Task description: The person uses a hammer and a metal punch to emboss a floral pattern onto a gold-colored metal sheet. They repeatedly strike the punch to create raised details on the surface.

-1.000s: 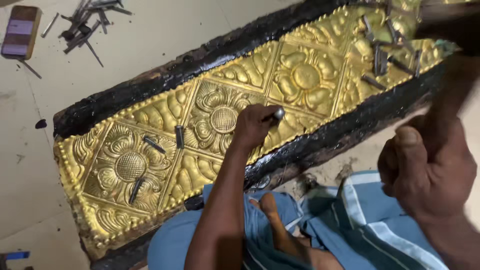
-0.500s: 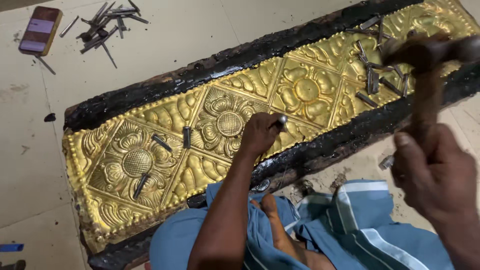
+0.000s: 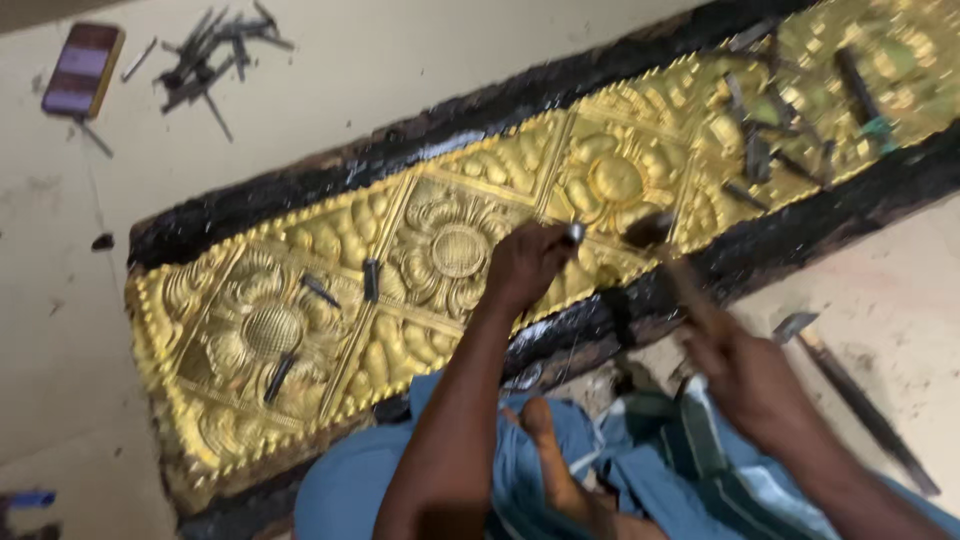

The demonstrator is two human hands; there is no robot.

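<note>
A long embossed golden metal sheet (image 3: 330,300) with flower patterns lies on a black pitch bed (image 3: 300,190) on the floor. My left hand (image 3: 525,265) grips a small metal punch (image 3: 575,233) upright against the sheet, beside the central flower. My right hand (image 3: 745,375) holds a hammer (image 3: 665,255) by its wooden handle; its head is blurred and sits just right of the punch top. Several loose punches (image 3: 370,280) lie on the sheet.
A pile of metal punches (image 3: 215,45) and a phone (image 3: 82,70) lie on the floor at top left. More punches (image 3: 770,130) rest on the sheet at right. A long flat tool (image 3: 850,395) lies on the floor at right. Blue cloth (image 3: 520,480) covers my lap.
My right hand has swung the hammer down from its raised position to the top of the punch. My left hand has kept the punch in place. The camera view shifted slightly.
</note>
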